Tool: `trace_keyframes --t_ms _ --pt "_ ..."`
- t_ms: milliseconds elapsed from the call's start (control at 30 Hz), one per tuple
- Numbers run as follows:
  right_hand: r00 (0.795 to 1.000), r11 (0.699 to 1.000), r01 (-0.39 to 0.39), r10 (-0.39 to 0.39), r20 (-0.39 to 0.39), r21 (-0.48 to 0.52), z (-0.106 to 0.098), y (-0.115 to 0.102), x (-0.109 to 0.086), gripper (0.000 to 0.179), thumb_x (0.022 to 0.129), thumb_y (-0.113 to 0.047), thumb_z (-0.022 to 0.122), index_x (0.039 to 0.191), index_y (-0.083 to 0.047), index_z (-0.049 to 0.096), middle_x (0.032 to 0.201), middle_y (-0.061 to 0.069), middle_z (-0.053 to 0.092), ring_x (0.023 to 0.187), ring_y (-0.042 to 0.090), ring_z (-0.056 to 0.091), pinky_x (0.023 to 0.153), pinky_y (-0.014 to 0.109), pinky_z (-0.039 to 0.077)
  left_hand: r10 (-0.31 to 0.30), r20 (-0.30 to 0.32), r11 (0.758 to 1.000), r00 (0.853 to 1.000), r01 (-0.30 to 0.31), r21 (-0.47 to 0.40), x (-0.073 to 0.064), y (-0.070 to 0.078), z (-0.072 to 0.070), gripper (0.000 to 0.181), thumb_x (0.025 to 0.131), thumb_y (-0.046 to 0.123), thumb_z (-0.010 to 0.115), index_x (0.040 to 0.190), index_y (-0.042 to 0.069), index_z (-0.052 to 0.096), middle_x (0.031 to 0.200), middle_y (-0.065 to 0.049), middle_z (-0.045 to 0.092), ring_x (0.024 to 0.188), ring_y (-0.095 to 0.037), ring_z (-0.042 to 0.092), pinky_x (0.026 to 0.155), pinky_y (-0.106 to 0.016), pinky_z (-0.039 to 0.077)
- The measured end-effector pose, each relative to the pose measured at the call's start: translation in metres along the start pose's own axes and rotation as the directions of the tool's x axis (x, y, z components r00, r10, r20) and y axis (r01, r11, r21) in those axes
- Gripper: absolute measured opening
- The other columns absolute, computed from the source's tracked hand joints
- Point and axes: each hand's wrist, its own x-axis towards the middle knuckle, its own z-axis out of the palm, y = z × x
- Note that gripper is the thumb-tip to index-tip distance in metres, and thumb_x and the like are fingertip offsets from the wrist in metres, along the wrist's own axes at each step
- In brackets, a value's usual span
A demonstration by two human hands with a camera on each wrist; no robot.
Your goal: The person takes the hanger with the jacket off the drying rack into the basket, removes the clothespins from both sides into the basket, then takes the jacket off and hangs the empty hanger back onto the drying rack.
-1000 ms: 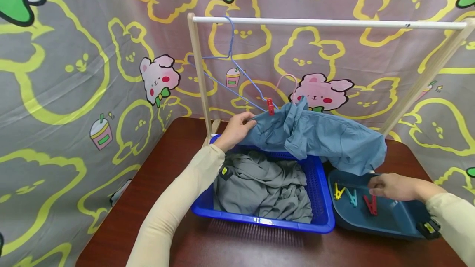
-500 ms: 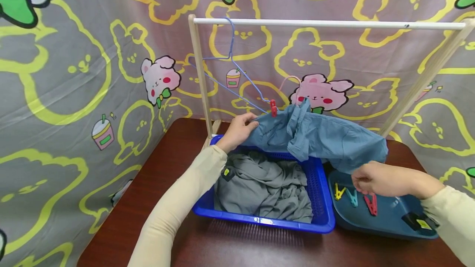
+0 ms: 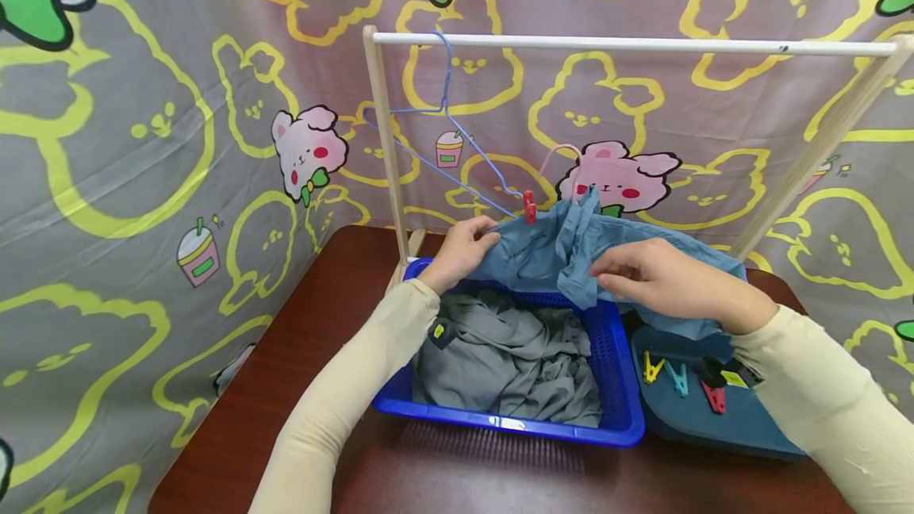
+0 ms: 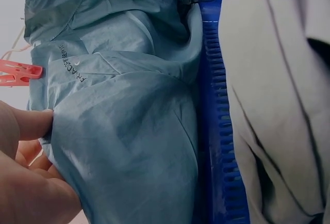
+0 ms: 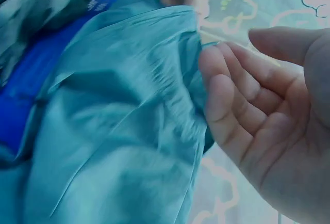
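Observation:
A thin blue garment (image 3: 514,256) hangs stretched above the back of the blue basket, with dark lettering visible in the left wrist view. My left hand (image 3: 464,251) pinches its upper left edge between thumb and fingers. Just right of those fingers, a red clothespin (image 3: 529,207) sits on that edge, by the lower end of a blue hanger (image 3: 474,147). In front of the garment's middle is my right hand (image 3: 664,280); the right wrist view shows its thumb apart from loosely bent fingers (image 5: 221,100), nothing visible between them. The fingertips are close to the cloth; contact is unclear.
Grey cloth (image 3: 500,363) fills the blue basket (image 3: 507,424). To its right, a dark tray (image 3: 678,423) holds yellow (image 3: 652,368), teal (image 3: 677,379) and red clothespins (image 3: 714,398). A white rod (image 3: 628,44) on wooden posts spans above. A pink hanger hook (image 3: 560,147) shows behind the garment.
My right hand has risen from over the tray, moving left and up to the front of the garment. The left hand keeps its pinch, and the red clothespin has shifted slightly right.

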Motion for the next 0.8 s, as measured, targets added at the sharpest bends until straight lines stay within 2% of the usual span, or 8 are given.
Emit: trace_keyframes --t_ms 133,200,433,533,633,800 --pt "0.991 0.997 0.051 -0.058 -0.120 -0.056 0.000 -0.005 0.020 0.013 0.092 -0.011 0.062 0.103 -0.007 0.068 0.085 -0.003 0.067 0.067 0.004 0.056 0.057 0.027 0.048 -0.007 0.014 1.000 1.000 0.008 -0.016 -0.001 0.002 0.000 0.017 0.098 0.014 0.053 0.107 0.007 0.065 0.090 -0.005 0.060 0.074 -0.017 0.048 0.062 -0.026 0.038" --pt "0.983 0.997 0.050 -0.061 -0.173 -0.064 0.000 -0.006 0.029 0.014 0.092 -0.010 0.062 0.104 -0.006 0.068 0.087 -0.001 0.067 0.069 0.007 0.057 0.059 0.028 0.049 -0.010 0.012 1.000 1.000 0.010 -0.019 -0.001 0.003 -0.001 0.017 0.098 0.014 0.053 0.107 0.008 0.066 0.090 -0.005 0.060 0.073 -0.017 0.047 0.062 -0.026 0.038" --pt "0.951 1.000 -0.020 0.016 -0.310 -0.010 0.004 -0.006 0.058 0.024 0.089 -0.009 0.066 0.113 -0.003 0.066 0.095 0.003 0.067 0.085 0.015 0.062 0.073 0.036 0.052 0.002 0.012 1.000 1.000 -0.002 -0.001 0.001 0.004 0.001 0.016 0.098 0.014 0.054 0.105 0.007 0.066 0.093 -0.005 0.062 0.079 -0.016 0.050 0.066 -0.025 0.040" --pt "0.945 0.999 -0.035 0.025 -0.327 -0.025 0.006 -0.007 0.068 0.029 0.089 -0.007 0.066 0.117 -0.001 0.063 0.098 0.009 0.067 0.086 0.020 0.063 0.075 0.040 0.053 0.004 0.013 1.000 1.000 -0.004 0.011 0.001 0.004 0.001 0.015 0.098 0.015 0.054 0.104 0.007 0.066 0.093 -0.004 0.062 0.081 -0.016 0.051 0.067 -0.025 0.041" --pt "0.947 0.997 -0.053 0.031 -0.319 -0.060 0.009 -0.008 0.077 0.034 0.089 -0.006 0.066 0.122 0.001 0.060 0.103 0.014 0.065 0.086 0.024 0.064 0.073 0.042 0.053 0.004 0.009 1.000 1.000 -0.004 0.009 0.001 0.003 0.001 0.015 0.098 0.015 0.054 0.103 0.008 0.066 0.093 -0.003 0.062 0.082 -0.016 0.052 0.069 -0.025 0.041" --pt "0.951 0.992 -0.067 0.031 -0.306 -0.108 0.014 -0.008 0.090 0.039 0.089 -0.007 0.066 0.126 0.002 0.057 0.102 0.013 0.060 0.086 0.024 0.066 0.070 0.039 0.053 0.007 0.006 1.000 1.000 -0.007 -0.003 0.001 0.003 0.001 0.015 0.097 0.014 0.054 0.104 0.007 0.066 0.093 -0.003 0.062 0.082 -0.016 0.053 0.068 -0.025 0.042"
